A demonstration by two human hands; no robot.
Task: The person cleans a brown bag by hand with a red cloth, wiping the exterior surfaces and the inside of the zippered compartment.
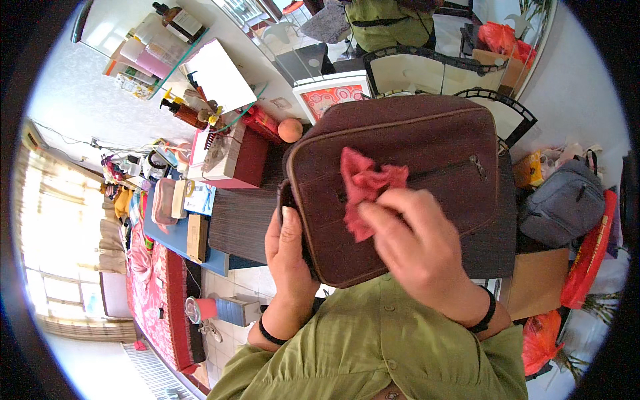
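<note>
A dark brown zippered bag (400, 130) with tan piping stands before me above the table, its broad face towards me. My left hand (290, 250) grips its left side, thumb on the edge near the side handle (285, 195). In my right hand (420, 245) is a crumpled red cloth (367, 190), pinched between thumb and fingers against the bag's front. A zipper pull (479, 167) hangs at the right end of the front pocket. The right hand is slightly blurred. Whether the bag's bottom edge rests on anything is hidden.
A dark wood-grain table (240, 220) lies under the bag. Left of it are a red-and-white box (230, 160), an orange ball-like object (290, 130) and a small cardboard box (197, 237). A mirror (450, 30) rises behind. At right sits a grey backpack (565, 200).
</note>
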